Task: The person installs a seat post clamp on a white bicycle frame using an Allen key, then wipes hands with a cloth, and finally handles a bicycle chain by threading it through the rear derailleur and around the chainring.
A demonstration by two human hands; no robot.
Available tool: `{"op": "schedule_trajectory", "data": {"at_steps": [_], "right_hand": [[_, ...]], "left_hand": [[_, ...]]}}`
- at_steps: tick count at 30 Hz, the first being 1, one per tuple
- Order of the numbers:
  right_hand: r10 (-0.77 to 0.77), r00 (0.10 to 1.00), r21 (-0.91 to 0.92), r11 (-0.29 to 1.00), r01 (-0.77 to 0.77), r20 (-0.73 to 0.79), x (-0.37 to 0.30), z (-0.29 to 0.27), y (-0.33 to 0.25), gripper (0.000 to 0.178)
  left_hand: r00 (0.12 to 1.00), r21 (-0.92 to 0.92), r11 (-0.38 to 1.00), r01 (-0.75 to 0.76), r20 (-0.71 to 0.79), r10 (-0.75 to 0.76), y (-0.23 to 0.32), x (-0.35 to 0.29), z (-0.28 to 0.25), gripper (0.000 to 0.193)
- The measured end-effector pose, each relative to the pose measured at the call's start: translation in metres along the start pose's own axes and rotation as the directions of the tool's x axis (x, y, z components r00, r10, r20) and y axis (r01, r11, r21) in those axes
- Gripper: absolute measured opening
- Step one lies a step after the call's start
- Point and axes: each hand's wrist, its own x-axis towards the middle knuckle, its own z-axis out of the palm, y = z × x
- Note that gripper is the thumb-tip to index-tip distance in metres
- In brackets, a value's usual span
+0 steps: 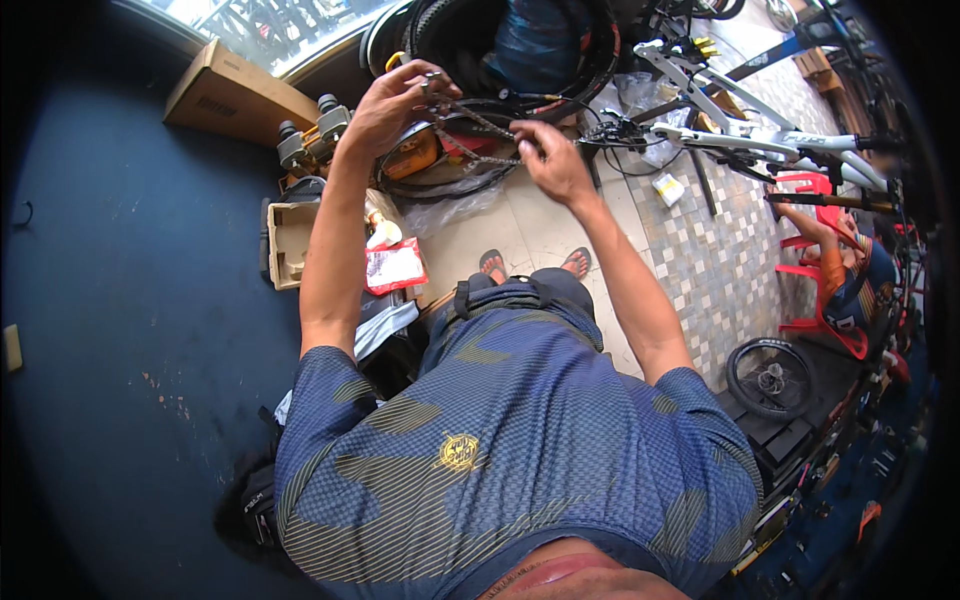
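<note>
A silvery bicycle chain (487,123) hangs in loose loops between my two hands, off the floor. My left hand (392,105) is raised higher, its fingers closed around one part of the chain; a small dark piece shows at the fingertips, too small to make out. Lower and to the right, my right hand (552,163) pinches the chain between thumb and fingers. Behind the hands lie bicycle tires (612,55) and an orange object (412,155), partly covered by the chain and my left hand.
A white bicycle frame (755,135) stands at the right, with cables running toward my right hand. A cardboard box (235,95) and an open carton (290,240) are at the left. Farther right are a seated person (862,275), red chairs (800,270) and a wheel (770,378).
</note>
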Motion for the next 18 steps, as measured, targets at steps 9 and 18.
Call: {"op": "schedule_trajectory", "data": {"at_steps": [9,18], "right_hand": [[0.347,0.905,-0.007,0.934,-0.356,0.245,-0.073,0.022,0.040,0.031],[0.514,0.836,-0.094,0.858,-0.505,0.193,-0.070,0.026,0.087,0.039]], "left_hand": [[0.992,-0.019,1.000,-0.024,-0.121,0.022,0.010,-0.033,-0.056,0.023],[0.995,-0.035,0.999,-0.012,-0.098,0.009,0.013,-0.038,-0.062,0.025]]}}
